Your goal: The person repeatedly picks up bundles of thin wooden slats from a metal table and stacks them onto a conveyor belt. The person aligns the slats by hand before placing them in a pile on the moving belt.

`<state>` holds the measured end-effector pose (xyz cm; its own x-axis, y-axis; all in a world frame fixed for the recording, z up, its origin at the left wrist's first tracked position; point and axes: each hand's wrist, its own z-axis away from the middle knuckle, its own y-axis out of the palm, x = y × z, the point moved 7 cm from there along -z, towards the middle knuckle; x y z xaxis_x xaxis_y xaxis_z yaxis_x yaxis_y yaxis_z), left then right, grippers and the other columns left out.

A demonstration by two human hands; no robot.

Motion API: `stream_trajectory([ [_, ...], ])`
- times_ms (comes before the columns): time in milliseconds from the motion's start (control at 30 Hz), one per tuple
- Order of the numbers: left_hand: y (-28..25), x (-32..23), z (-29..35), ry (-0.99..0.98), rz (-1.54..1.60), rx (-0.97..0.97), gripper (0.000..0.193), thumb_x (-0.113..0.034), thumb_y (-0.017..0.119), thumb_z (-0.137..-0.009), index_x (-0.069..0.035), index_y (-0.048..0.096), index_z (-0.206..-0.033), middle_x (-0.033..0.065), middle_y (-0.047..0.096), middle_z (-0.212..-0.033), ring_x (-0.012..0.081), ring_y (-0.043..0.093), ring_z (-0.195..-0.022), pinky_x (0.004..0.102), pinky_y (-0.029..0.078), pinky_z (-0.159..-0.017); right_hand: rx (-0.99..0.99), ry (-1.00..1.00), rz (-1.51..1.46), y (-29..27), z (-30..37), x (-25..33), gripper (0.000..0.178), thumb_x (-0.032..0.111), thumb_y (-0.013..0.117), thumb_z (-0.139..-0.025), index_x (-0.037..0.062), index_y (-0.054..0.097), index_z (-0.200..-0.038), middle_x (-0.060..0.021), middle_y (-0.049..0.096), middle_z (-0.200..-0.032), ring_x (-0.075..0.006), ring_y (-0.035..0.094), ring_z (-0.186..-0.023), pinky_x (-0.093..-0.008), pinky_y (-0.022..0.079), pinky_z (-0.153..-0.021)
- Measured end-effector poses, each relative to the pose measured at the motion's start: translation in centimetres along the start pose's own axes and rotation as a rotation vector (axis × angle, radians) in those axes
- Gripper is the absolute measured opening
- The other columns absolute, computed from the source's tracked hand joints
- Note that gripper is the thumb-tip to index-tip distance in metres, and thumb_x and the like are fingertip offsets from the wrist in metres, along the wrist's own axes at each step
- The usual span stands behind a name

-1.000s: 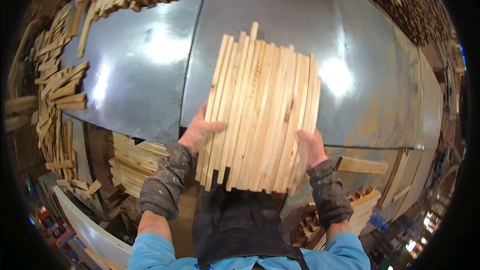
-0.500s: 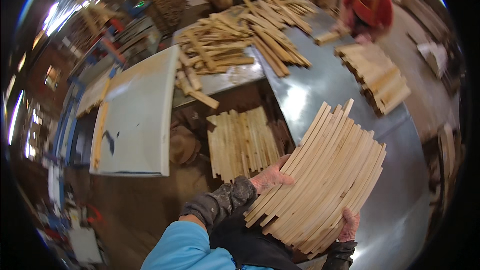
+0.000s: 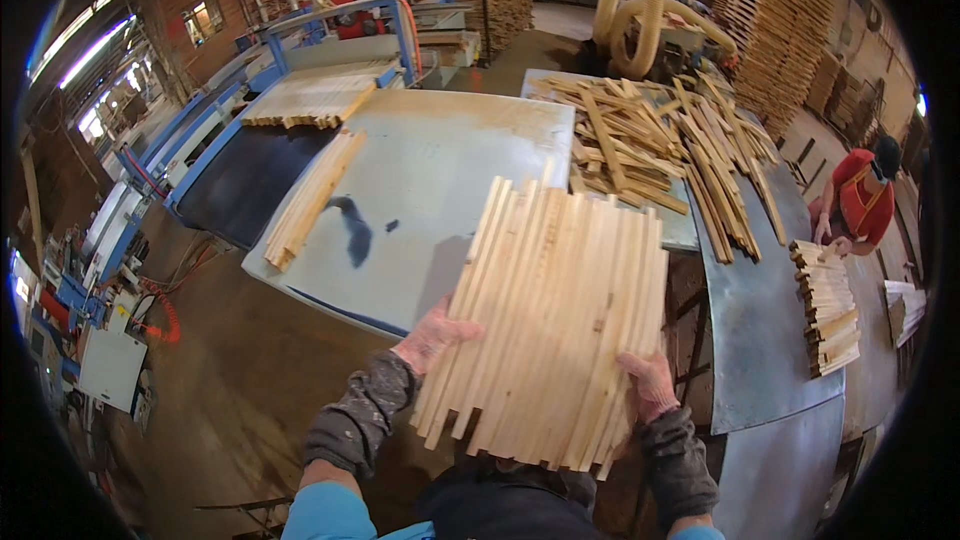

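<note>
A blue-framed machine [image 3: 250, 180] lines the left side of the pale bench [image 3: 450, 150] in a busy woodshop, while a metal-topped bench [image 3: 760, 310] runs along the pale bench's right. A tall stack of timber [image 3: 780, 25] rises well beyond the pale bench, and a heap of loose strips [image 3: 640, 140] sprawls just off its far right corner. A co-worker in red [image 3: 860, 200] bends over a row of slats [image 3: 828, 305], well to the pale bench's right. At the pale bench's near right corner, a worker holds up a broad bundle of wooden strips [image 3: 555, 330], its ends uneven; a narrower batch of strips [image 3: 315, 195] lies along the pale bench's left edge. The left hand [image 3: 440, 332] and right hand [image 3: 650, 380] clamp the bundle from opposite sides, thumbs on top, the other fingers largely hidden.
</note>
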<state>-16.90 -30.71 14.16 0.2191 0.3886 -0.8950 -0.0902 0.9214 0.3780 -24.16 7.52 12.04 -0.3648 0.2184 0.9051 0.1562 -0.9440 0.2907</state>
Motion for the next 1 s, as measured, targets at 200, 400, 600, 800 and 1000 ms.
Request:
stream_trajectory([
  [200,-18.6,-1.9,-0.4,-0.104,0.019,-0.146,0.085,-0.011,0.081,-0.095,-0.006,0.038,-0.168,0.0141,0.063,-0.148,0.0265,0.065,-0.131,0.0423,0.054,-0.113,0.162,0.049,0.084,15.1,-11.1,-5.3,0.062,0.0,0.082,-0.089,-0.003,0.053,-0.144,-0.0159,0.073,-0.124,-0.0261,0.075,-0.105,-0.0382,0.064,-0.091],
  [400,-25.8,-8.9,-3.9,-0.061,-0.202,-0.313,0.087,-0.025,0.086,-0.096,-0.001,0.04,-0.165,0.0173,0.063,-0.15,0.0287,0.064,-0.133,0.0423,0.05,-0.118,0.099,0.059,0.043,24.2,-16.3,-6.5,0.075,0.0,0.085,-0.086,-0.0032,0.045,-0.149,-0.0188,0.071,-0.124,-0.0289,0.074,-0.106,-0.0421,0.065,-0.094],
  [600,-35.4,-15.6,-12.4,-0.277,-1.115,-0.496,0.091,-0.062,0.078,-0.094,0.001,0.054,-0.156,0.0272,0.061,-0.152,0.0389,0.06,-0.14,0.048,0.047,-0.118,0.077,0.004,-0.031,32.0,-23.6,-6.9,0.066,0.004,0.084,-0.087,-0.0032,0.049,-0.143,-0.0189,0.071,-0.124,-0.0285,0.074,-0.105,-0.0416,0.064,-0.092],
  [800,-38.3,-23.6,-13.4,-0.002,-1.519,-0.757,0.093,-0.064,0.072,-0.094,0.002,0.052,-0.157,0.0295,0.054,-0.159,0.0447,0.052,-0.147,0.0509,0.045,-0.12,0.055,-0.007,0.106,37.0,-29.2,-7.8,0.069,0.012,0.085,-0.088,-0.0025,0.049,-0.144,-0.0188,0.073,-0.119,-0.0267,0.075,-0.101,-0.0401,0.064,-0.09],
  [1000,-56.3,-25.0,-11.0,-0.153,-1.248,-0.853,0.098,-0.066,0.067,-0.094,0.004,0.047,-0.16,0.0305,0.052,-0.16,0.0467,0.049,-0.149,0.0509,0.039,-0.124,0.048,0.052,0.097,44.4,-29.7,-8.0,0.071,0.012,0.084,-0.089,-0.0019,0.047,-0.148,-0.0184,0.073,-0.12,-0.0261,0.074,-0.1,-0.0404,0.064,-0.088],
])
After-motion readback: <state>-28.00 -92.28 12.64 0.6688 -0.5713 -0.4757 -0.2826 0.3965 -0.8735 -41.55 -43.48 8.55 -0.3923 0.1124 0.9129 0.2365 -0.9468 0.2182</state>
